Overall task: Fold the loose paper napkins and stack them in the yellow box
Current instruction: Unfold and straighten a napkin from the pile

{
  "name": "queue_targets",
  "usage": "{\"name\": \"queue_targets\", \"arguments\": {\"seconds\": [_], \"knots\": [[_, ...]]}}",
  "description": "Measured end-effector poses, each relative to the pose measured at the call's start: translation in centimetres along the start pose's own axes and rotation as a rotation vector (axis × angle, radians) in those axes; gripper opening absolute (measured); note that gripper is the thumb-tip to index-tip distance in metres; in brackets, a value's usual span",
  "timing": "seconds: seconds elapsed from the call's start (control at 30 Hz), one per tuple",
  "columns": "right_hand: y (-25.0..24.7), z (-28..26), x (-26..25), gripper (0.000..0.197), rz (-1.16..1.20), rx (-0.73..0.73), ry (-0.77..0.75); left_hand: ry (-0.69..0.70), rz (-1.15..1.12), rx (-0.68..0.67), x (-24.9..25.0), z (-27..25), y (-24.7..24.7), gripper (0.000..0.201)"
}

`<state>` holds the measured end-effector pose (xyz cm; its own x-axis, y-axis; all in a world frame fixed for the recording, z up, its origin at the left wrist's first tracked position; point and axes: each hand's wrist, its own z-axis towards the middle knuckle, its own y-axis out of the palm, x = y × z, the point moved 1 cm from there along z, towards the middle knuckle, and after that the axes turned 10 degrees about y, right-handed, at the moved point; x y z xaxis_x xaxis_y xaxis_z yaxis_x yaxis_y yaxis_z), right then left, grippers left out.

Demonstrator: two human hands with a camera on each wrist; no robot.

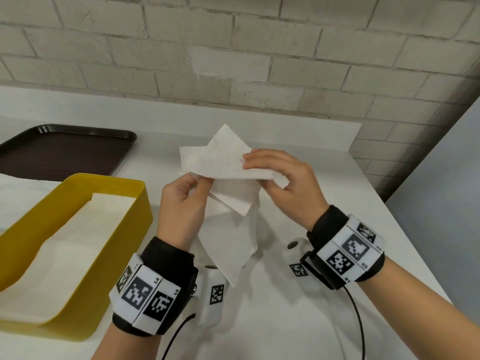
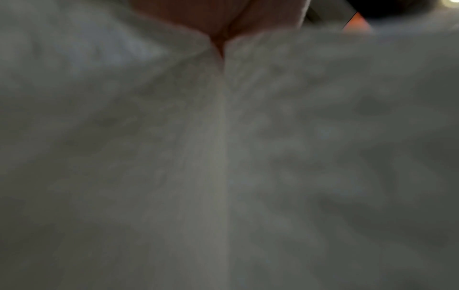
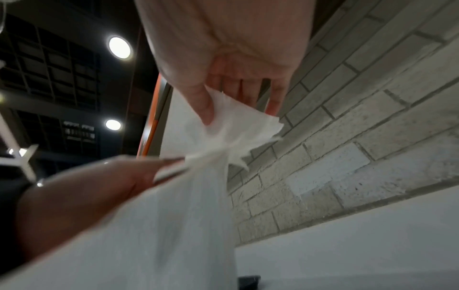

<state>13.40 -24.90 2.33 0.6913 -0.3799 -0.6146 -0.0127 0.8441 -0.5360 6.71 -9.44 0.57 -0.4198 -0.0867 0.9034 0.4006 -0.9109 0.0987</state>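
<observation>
A white paper napkin (image 1: 220, 162) is held up in the air over the white table, partly folded, its lower part hanging toward me. My left hand (image 1: 193, 184) pinches its lower left edge. My right hand (image 1: 255, 165) pinches its right edge between thumb and fingers, as the right wrist view shows with the napkin (image 3: 233, 125) under the thumb. The left wrist view is filled by blurred napkin (image 2: 223, 157). The yellow box (image 1: 122, 237) stands at the left with folded napkins (image 1: 78, 240) lying flat inside.
A dark brown tray (image 1: 65, 146) sits at the back left on the white table (image 1: 298, 320). More white paper (image 1: 18, 185) lies left of the box. A brick wall runs behind; the table's right edge falls off close to my right wrist.
</observation>
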Motion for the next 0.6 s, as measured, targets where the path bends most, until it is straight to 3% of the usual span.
{"name": "queue_targets", "arguments": {"seconds": [0.07, 0.17, 0.27, 0.37, 0.6], "knots": [[-1.3, 0.7, -0.6, 0.019, 0.089, 0.014, 0.023, -0.009, -0.004, -0.026, -0.2, 0.0, -0.3, 0.013], [-4.2, 2.1, -2.0, 0.013, 0.115, -0.069, -0.011, 0.019, 0.083, -0.075, -0.6, 0.1, -1.0, 0.029], [-7.0, 3.2, -3.9, 0.019, 0.067, -0.294, -0.009, 0.039, 0.035, -0.098, -0.3, 0.2, -1.5, 0.04], [-8.5, 4.2, -5.3, 0.007, 0.053, -0.472, 0.033, 0.047, -0.031, -0.116, 0.0, 0.2, -1.5, 0.032], [-5.8, 6.3, -6.7, 0.014, -0.114, -0.631, -0.031, 0.102, -0.16, -0.251, 0.5, -0.8, -0.1, 0.03]]}}
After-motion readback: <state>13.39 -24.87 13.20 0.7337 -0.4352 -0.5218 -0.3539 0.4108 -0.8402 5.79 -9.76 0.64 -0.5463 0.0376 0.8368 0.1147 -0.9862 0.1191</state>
